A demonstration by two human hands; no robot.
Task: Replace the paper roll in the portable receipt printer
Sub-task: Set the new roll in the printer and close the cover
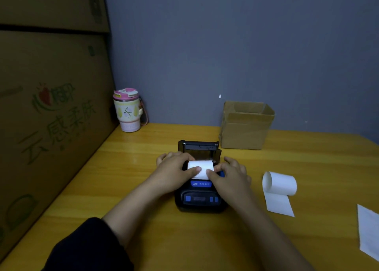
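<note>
Two hands meet over the printer (200,199), which sits near the middle of the yellow counter (127,168) with its lid (200,145) swung up and back toward the far edge. A white roll (200,167) lies in the open bay, its loose end drawn forward over the front lip of the bay. The left hand (174,168) rests on the left side of the printer, thumb pressed flat on the paper's left part, the other fingers (164,158) curled around the printer's left flank. The right hand (229,174) mirrors it, thumb on the paper's right part, its fingers (231,161) spread narrowly along the right flank. Both hands hold the paper down rather than pinching it. A dark sleeve (88,248) covers the left forearm near the counter's near edge.

Toward the right edge, well apart from the printer, a second roll (280,183) lies on its side with a tail of paper unrolled toward the near edge. A white sheet (369,229) lies at the right edge, partly cut off by the frame. An open cardboard box (246,127) stands at the far edge, just behind and right of the lid. A pink-lidded cup (128,110) stands in the far left corner, beside large printed cartons (51,106) that line the left edge
</note>
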